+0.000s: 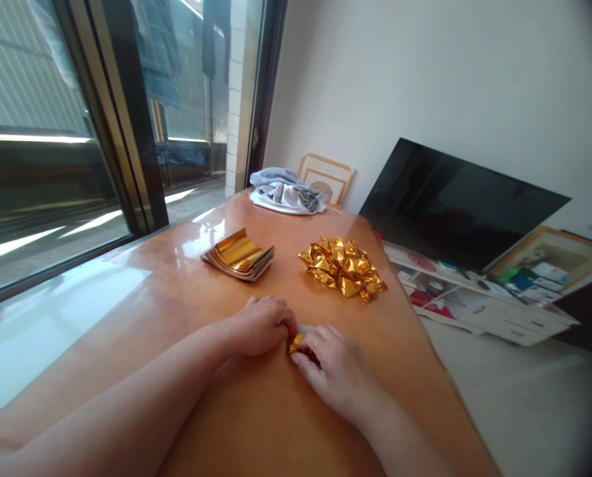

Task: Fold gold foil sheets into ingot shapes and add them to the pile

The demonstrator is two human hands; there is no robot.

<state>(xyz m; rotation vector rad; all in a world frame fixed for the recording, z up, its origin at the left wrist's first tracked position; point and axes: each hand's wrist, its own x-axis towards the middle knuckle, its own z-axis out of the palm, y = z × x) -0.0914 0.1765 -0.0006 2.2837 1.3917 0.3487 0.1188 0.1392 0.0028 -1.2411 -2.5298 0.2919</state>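
Observation:
Both of my hands meet over a small piece of gold foil paper [296,342] at the middle of the wooden table [246,411]. My right hand [333,361] closes on its right side with thumb and fingers. My left hand [266,326] has its curled fingertips at the paper's left edge. Much of the paper is hidden under the fingers, so its full shape cannot be made out. Beyond my left hand lies a stack of gold foil sheets [240,255], slightly curled. A pile of folded gold paper pieces [345,266] sits beyond my right hand.
Folded cloth [286,192] lies at the table's far end, before leaning wooden frames [328,173]. A large dark television [459,205] and a white cabinet [494,311] stand to the right. A sliding glass door [97,119] runs along the left.

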